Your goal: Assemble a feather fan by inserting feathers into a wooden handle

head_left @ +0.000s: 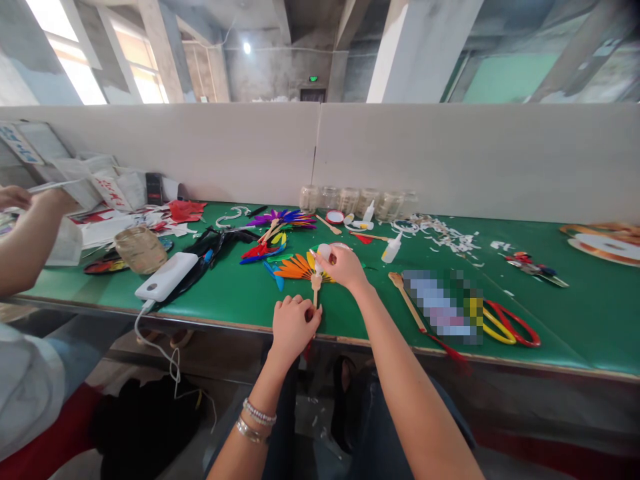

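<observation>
The right hand (345, 265) pinches a small white bottle (324, 252) above the orange fan (300, 268) (its tip is hard to see). The left hand (295, 327) is curled closed, holding the lower end of the wooden handle (315, 290).

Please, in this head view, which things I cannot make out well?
All in the head view:
- A pixelated patch hides whatever lies there on the green table.
- The right hand covers much of the white object, so its kind is unclear.
- The left edge cuts off the co-worker's hand.
- The right edge cuts off the orange-and-white coil.
- The glass jars: contents too small to tell.
</observation>
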### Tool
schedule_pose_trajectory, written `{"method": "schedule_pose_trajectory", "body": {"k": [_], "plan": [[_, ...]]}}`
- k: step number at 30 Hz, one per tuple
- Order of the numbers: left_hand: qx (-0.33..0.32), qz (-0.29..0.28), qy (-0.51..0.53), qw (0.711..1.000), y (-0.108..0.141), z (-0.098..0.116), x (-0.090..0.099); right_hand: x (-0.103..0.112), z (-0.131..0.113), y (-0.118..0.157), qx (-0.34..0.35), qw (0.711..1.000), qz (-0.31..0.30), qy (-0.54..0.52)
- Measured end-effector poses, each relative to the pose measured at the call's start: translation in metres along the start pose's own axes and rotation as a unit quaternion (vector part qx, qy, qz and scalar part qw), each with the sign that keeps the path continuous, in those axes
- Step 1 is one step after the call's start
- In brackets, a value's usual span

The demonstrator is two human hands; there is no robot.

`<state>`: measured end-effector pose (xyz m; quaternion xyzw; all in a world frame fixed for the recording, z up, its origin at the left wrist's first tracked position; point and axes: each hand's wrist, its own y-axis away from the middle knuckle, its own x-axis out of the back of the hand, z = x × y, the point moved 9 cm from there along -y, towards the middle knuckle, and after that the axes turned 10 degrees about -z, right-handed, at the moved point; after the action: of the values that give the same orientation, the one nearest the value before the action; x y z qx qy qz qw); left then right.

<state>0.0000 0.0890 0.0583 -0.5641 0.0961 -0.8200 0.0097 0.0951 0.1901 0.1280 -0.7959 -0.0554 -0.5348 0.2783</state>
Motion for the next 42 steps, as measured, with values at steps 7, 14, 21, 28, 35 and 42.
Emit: {"method": "schedule_pose_trajectory", "body": {"k": [7,14,21,28,35,42], "plan": [[-0.003,0.007,-0.002,1.0,0.0,0.0,0.0,0.0,0.001,0.0,-0.007,1.0,-0.008,0.006],[-0.004,0.005,-0.001,1.0,0.001,0.001,0.0,0.002,-0.001,0.001,-0.001,1.0,-0.006,0.009],[-0.002,0.0,0.004,1.0,0.0,0.001,0.001,0.0,0.0,0.001,-0.01,1.0,-0.003,0.007],[0.003,-0.004,0.0,1.0,0.0,0.0,0.0,0.0,0.0,0.0,-0.013,1.0,0.019,0.005],[0.001,-0.002,0.0,1.0,0.0,0.001,0.0,-0.004,-0.004,0.0,-0.014,1.0,0.019,-0.002],[0.005,-0.01,-0.001,1.0,0.0,0.001,-0.001,-0.009,-0.008,-0.001,-0.003,1.0,-0.006,-0.027]]}}
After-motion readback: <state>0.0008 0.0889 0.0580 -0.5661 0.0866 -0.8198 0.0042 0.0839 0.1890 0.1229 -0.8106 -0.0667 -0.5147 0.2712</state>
